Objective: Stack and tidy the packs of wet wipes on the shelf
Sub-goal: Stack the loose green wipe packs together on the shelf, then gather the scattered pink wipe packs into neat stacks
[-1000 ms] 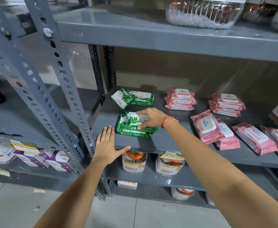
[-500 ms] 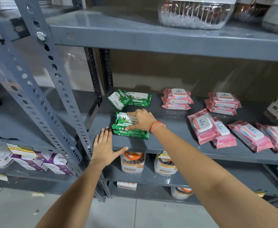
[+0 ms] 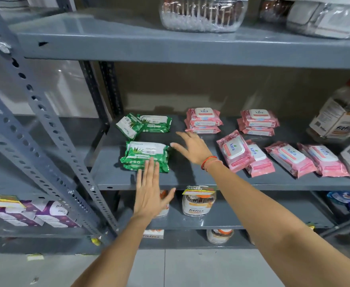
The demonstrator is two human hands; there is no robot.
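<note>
Shelf [image 3: 190,179] of grey metal holds green and pink packs.

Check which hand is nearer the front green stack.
Left. Left hand overlaps the front green stack's near edge with its fingertips; right hand hovers open just to its right.

L hand [image 3: 149,193]: flat, fingers together, fwd | R hand [image 3: 192,149]: open, fingers spread (red thread on wrist), holding nothing

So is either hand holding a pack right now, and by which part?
Nothing is held. The right hand is open beside the front green stack; the left hand is open before it.
</note>
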